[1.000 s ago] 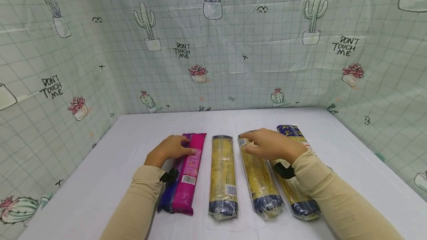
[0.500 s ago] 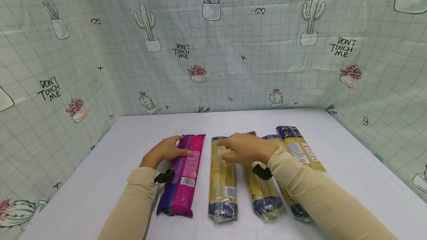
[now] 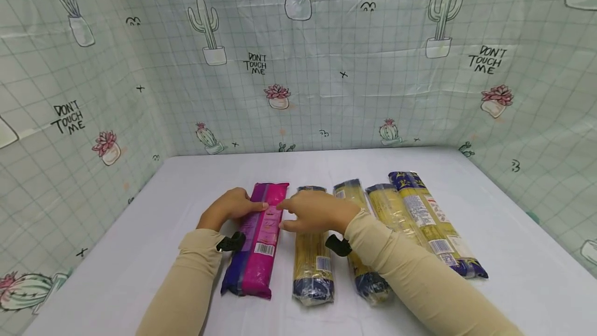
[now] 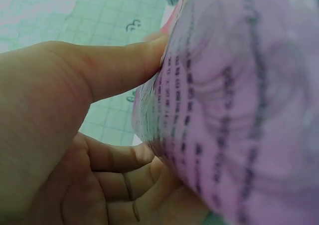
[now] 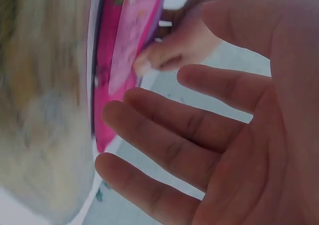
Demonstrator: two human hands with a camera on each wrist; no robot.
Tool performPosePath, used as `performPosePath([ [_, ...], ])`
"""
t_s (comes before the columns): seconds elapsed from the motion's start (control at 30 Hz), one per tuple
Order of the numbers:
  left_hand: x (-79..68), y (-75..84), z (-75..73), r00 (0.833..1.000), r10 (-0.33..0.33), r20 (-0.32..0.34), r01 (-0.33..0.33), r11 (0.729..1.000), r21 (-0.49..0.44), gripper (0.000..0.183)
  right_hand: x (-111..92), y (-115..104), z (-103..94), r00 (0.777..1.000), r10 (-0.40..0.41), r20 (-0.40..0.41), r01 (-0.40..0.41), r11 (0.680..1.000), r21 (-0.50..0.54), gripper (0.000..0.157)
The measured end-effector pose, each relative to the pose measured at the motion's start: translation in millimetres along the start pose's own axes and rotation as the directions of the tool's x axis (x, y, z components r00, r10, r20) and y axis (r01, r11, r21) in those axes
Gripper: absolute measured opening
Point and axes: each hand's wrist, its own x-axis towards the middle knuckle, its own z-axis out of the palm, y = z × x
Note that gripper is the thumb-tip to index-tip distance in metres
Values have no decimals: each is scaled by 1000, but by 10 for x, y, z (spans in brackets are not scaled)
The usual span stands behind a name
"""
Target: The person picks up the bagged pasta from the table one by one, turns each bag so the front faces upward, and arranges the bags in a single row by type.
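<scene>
A long pink and purple packet [image 3: 263, 268] lies at the left of the row in the head view. My left hand [image 3: 229, 207] grips its left edge, thumb [image 4: 134, 60] on top and fingers curled at the side, as the left wrist view shows. My right hand [image 3: 317, 211] is over the upper part of a clear-wrapped spaghetti pack [image 3: 311, 258], fingertips right by the pink packet's right edge. In the right wrist view, the right hand's fingers [image 5: 164, 145] are spread and hold nothing.
Further right lie more spaghetti packs: one [image 3: 350, 191] partly under the right forearm, another [image 3: 389, 204] beside it, and a printed blue-ended one [image 3: 436, 222] at the far right. A white cloth covers the table [image 3: 140, 253]. A cactus-print curtain [image 3: 345, 113] stands behind.
My right hand has moved left, from over the right-hand spaghetti packs to beside the pink packet, uncovering the far-right pack. My left hand stays on the pink packet.
</scene>
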Motion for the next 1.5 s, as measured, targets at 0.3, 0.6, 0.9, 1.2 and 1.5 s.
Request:
performPosePath([
  [0.3, -28, -26, 13, 999, 30, 25, -30, 999, 10, 48, 56, -275, 166, 993, -102, 54, 100, 994, 46, 48],
  [0.6, -33, -87, -3, 999, 19, 41, -18, 1000, -23, 51, -9, -503, 319, 989, -72, 126, 80, 995, -58, 64],
  [0.9, 1, -140, 19, 996, 76, 56, -73, 996, -48, 47, -49, -718, 391, 991, 18, 135, 7, 984, -180, 86],
  [1.2, 25, -93, 15, 993, 85, 78, -76, 991, -111, 41, -53, -730, 412, 993, 27, 117, -14, 993, -117, 90],
  [1.5, 66, -153, 21, 976, 150, 156, -86, 930, -359, 35, -56, -733, 454, 994, -24, 103, 33, 995, -89, 81],
])
